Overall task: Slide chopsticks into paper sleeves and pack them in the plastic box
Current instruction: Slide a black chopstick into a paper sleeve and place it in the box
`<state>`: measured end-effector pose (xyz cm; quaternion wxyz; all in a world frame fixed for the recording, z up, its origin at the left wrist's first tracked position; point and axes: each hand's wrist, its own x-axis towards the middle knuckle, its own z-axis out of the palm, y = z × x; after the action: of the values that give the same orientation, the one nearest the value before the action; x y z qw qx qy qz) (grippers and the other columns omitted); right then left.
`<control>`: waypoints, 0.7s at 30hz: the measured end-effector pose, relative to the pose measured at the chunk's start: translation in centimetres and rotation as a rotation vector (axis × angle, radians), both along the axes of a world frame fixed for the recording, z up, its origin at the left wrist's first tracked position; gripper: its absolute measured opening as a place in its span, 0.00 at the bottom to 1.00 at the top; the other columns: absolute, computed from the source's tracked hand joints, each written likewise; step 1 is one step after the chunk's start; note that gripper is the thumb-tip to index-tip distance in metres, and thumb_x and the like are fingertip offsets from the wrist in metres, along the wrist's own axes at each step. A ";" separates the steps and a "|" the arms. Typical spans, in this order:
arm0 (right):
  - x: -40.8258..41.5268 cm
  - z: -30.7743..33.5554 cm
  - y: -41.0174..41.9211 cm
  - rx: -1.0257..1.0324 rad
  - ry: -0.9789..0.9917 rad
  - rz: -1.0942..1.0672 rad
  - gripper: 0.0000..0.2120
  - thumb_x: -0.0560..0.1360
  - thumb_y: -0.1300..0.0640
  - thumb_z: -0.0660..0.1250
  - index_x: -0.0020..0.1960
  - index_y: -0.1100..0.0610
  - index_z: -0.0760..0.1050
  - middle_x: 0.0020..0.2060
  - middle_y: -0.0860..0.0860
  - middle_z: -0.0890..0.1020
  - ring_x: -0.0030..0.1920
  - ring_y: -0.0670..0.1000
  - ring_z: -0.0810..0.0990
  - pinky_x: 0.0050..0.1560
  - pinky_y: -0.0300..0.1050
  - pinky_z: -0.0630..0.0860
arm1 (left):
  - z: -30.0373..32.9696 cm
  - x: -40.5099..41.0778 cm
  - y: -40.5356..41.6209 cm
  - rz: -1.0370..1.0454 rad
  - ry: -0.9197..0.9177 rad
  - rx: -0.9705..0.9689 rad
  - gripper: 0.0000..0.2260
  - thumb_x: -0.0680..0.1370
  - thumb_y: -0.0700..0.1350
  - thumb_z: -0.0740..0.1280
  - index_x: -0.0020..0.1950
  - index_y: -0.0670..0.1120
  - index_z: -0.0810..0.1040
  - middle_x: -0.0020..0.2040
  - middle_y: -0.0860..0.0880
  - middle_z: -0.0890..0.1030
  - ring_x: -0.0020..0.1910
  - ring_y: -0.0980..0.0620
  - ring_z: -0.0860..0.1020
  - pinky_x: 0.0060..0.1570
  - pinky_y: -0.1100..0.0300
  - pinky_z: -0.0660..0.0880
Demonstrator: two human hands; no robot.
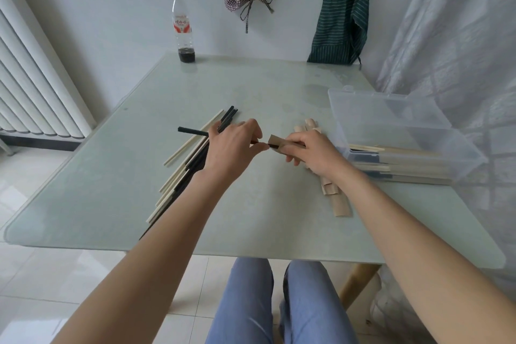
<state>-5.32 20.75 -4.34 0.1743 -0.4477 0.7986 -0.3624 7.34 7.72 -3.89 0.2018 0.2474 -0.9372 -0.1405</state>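
Left hand (pixel 237 142) pinches a dark chopstick (pixel 192 131), tip right at the mouth of the sleeve (pixel 276 143) gripped by the right hand (pixel 310 152), box (pixel 405 145) just beside. Off-angle push could crumple the paper.

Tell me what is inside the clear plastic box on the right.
The plastic box holds chopsticks already in paper sleeves, lying lengthwise in a stack, with pale and dark ends sticking out toward the right hand. How many there are, and anything under the stack, cannot be made out.

Bare forearms with no sleeves in view; light blue trousers (pixel 279 301) cover both legs.
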 end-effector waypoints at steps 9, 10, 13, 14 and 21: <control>1.0 1.4 -1.3 0.029 0.107 0.035 0.06 0.75 0.56 0.67 0.41 0.55 0.80 0.31 0.46 0.80 0.31 0.46 0.78 0.44 0.44 0.74 | 0.9 0.2 0.4 0.086 -0.070 -0.118 0.12 0.75 0.59 0.65 0.48 0.52 0.77 0.45 0.53 0.80 0.56 0.49 0.74 0.70 0.41 0.48; 0.9 1.5 -1.3 0.032 0.130 0.027 0.06 0.75 0.56 0.67 0.40 0.54 0.80 0.31 0.45 0.80 0.31 0.45 0.78 0.45 0.44 0.75 | 0.9 0.4 0.2 0.100 -0.059 -0.118 0.13 0.74 0.60 0.65 0.49 0.52 0.77 0.47 0.53 0.80 0.57 0.48 0.74 0.70 0.40 0.48; 0.3 1.7 -0.5 0.053 0.165 -0.015 0.07 0.75 0.56 0.66 0.39 0.55 0.79 0.31 0.43 0.79 0.31 0.44 0.77 0.47 0.43 0.74 | 0.8 1.3 -0.9 0.198 -0.048 -0.075 0.15 0.74 0.59 0.66 0.55 0.51 0.75 0.54 0.50 0.77 0.61 0.46 0.71 0.70 0.40 0.49; 0.3 1.7 -0.3 0.057 0.162 -0.021 0.07 0.75 0.57 0.66 0.40 0.56 0.79 0.31 0.43 0.79 0.31 0.44 0.76 0.46 0.41 0.73 | 0.9 1.6 -1.1 0.221 -0.028 -0.031 0.15 0.75 0.58 0.66 0.56 0.51 0.75 0.54 0.49 0.76 0.61 0.45 0.70 0.70 0.40 0.50; 1.6 2.0 -1.4 0.009 0.120 -0.001 0.06 0.75 0.56 0.67 0.39 0.53 0.78 0.33 0.47 0.81 0.32 0.44 0.77 0.45 0.41 0.73 | 0.4 1.1 -1.1 0.003 0.255 0.236 0.12 0.74 0.50 0.70 0.52 0.46 0.75 0.39 0.53 0.73 0.46 0.50 0.69 0.41 0.64 0.58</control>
<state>-3.70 19.39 -2.32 0.1281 -0.4674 0.8095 -0.3314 8.42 6.65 -3.48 0.2888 0.2508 -0.8806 -0.2796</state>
